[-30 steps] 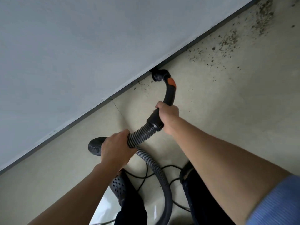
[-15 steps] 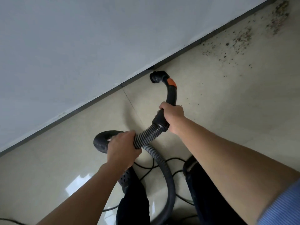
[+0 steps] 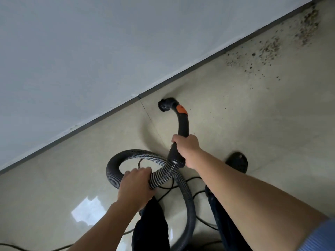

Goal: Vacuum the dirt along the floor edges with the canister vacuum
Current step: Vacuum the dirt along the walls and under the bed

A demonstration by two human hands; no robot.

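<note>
The nozzle [image 3: 165, 105] is no longer tucked into the joint between wall [image 3: 108, 51] and floor [image 3: 262, 127]: a second ago it sat hard against the dark skirting [image 3: 181, 74] with specks beside it, and now it sits a little out from that edge, whether touching the tile or just above it I cannot tell. The stretch of floor edge beside it shows no specks now, so that part looks done. The remaining dirt [image 3: 268, 49] lies well apart from the nozzle, scattered along the floor edge toward the far right corner of the view and thickest near the skirting there, so the next pass probably has to travel that way. The right hand [image 3: 186, 147] grips the curved black handle tube [image 3: 184, 127], fingers curled round it below the orange band [image 3: 181, 109]. The left hand [image 3: 135, 187] holds the ribbed hose [image 3: 163, 175], fingers wrapped round it where it loops back. A dark shoe [image 3: 236, 161] has come into view near the right forearm, and a thin cord [image 3: 198, 179] trails on the floor. The canister itself is not visible. No brand, label or writing can be read; the orange band looks blank.
</note>
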